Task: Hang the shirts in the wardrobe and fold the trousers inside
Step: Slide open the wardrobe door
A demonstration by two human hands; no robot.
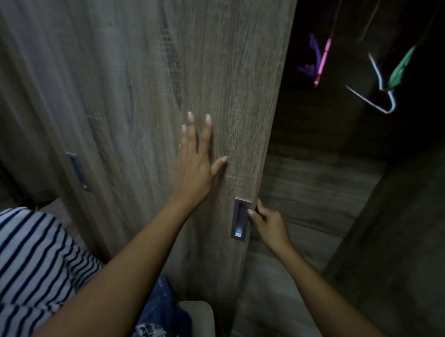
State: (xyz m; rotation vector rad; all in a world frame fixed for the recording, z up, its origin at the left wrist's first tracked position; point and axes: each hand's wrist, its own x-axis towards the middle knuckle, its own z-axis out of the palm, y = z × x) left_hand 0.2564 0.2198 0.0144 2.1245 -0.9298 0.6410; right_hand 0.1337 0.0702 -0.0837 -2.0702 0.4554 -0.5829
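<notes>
Striped shirt (34, 260) sat bunched at lower left, closest to the lens, with denim trousers (165, 307) just beside it, low against the sliding wardrobe door (143, 90). Neither garment was in hand. Left hand (195, 165) lay flat on the door panel, fingers spread, holding nothing. Right hand (268, 224) was curled round the door's leading edge, fingers hooked behind it, thumb just beside the recessed pull (240, 219). Door stood partly aside; dark interior exposed to the right. Several empty hangers visible up there: one pink (323, 58), one purple (311, 58), one white wire (378, 95), one green (400, 66). All blurred; rail not visible.

Judged step: opening the wardrobe, ahead of any hanging or folding. Next move likely needs a sideways push on the door, then one hand freed to fetch a hanger and the shirt.
</notes>
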